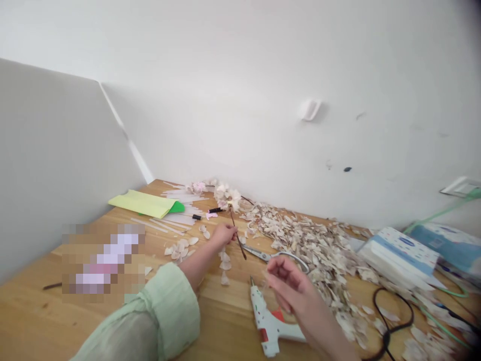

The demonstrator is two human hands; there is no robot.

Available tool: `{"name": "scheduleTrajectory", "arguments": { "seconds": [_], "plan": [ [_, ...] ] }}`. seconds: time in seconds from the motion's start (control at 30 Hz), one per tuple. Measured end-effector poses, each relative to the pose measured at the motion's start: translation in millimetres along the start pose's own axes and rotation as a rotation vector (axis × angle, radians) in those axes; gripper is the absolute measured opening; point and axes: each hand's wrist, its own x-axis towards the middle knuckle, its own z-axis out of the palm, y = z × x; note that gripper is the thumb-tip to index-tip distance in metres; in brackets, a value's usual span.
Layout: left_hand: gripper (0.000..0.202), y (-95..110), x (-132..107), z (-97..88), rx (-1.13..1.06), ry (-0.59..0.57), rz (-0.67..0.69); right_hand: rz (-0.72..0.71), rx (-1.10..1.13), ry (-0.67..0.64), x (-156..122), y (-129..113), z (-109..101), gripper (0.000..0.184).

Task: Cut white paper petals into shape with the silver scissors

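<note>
My left hand (224, 233) pinches the thin brown stem (241, 246) of a white flower (225, 194), whose head points toward the wall. Nearer to me, my right hand (291, 286) has its fingers curled together; a faint translucent bit shows at the fingertips, too blurred to name. Below and beside that hand lies a white glue gun (260, 313), partly covered by my wrist. Between the hands are metal scissors (258, 252), their grey handles partly behind my right hand. Several pale petals (224, 263) lie on the wood near my left wrist.
A large heap of dry pale petals (304, 235) spreads along the wall. Translucent sticks (184, 195), yellow paper (145, 203) and a black marker (215, 210) lie at the back left. Tissue packs (402, 255) and a dark cable (389, 326) are at right.
</note>
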Motion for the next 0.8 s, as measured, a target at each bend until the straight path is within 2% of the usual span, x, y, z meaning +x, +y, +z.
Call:
{"name": "scheduleTrajectory", "arguments": {
  "seconds": [0.17, 0.37, 0.5, 0.6, 0.8],
  "plan": [
    [0.029, 18.5, -5.5, -8.9, 0.119, -0.008, 0.041, -0.025, 0.034, 0.166, -4.0, 7.3, -33.4, 0.028],
    [0.027, 34.2, -1.9, -41.9, 0.318, 0.173, 0.219, -0.070, -0.037, 0.388, -3.1, 33.2, -74.9, 0.034],
    [0.025, 37.3, 2.1, -58.0, 0.435, 0.283, 0.300, -0.084, -0.038, 0.507, -5.9, 48.5, -96.2, 0.030],
    [0.024, 41.2, 7.3, -57.3, 0.476, 0.329, 0.348, -0.099, -0.015, 0.554, -5.4, 56.9, -102.1, 0.028],
    [0.026, 60.3, 30.0, -40.4, 0.448, 0.350, 0.414, -0.130, 0.018, 0.579, 1.5, 79.3, -106.6, 0.038]
  ]
}}
